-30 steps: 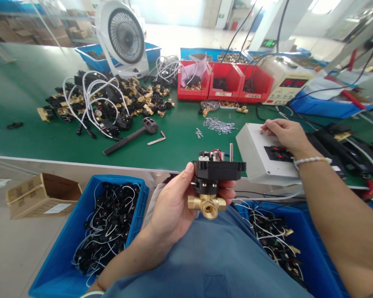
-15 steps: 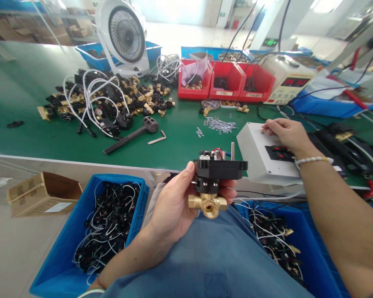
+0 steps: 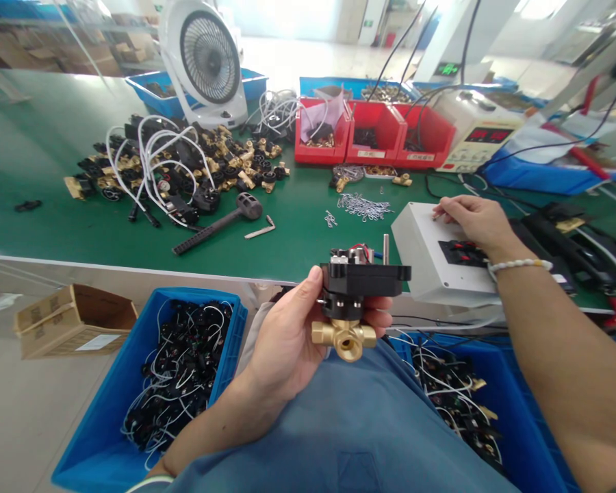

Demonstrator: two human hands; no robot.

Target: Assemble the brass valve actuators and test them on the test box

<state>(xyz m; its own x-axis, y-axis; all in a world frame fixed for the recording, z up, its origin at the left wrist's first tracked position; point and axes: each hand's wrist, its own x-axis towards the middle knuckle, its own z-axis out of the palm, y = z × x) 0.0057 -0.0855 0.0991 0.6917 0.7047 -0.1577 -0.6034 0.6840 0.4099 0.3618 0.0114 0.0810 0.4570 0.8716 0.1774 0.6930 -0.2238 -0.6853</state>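
Note:
My left hand [image 3: 292,335] is closed around a motorized brass valve [image 3: 349,301], held upright in front of my lap. Its brass body with open ports is at the bottom, and a black actuator housing with bare wires and a metal pin sits on top. On the right, my right hand [image 3: 477,222] rests on a grey control box [image 3: 421,253]. Thumb and fingertips pinch a small toggle switch [image 3: 436,215] on the box's upper face, mostly covered by the fingers. Red and black terminals [image 3: 465,253] show beside that hand.
A rubber mallet [image 3: 220,222] and a hex key [image 3: 260,229] lie on the green bench, near a pile of valves [image 3: 246,161] and metal clips [image 3: 364,207]. Behind stand a fan [image 3: 210,58], red bins [image 3: 372,130] and a power supply [image 3: 475,140]. Blue crates [image 3: 87,438] flank my lap.
Both hands keep their hold and place. The whole view has shifted very slightly; nothing else visibly differs.

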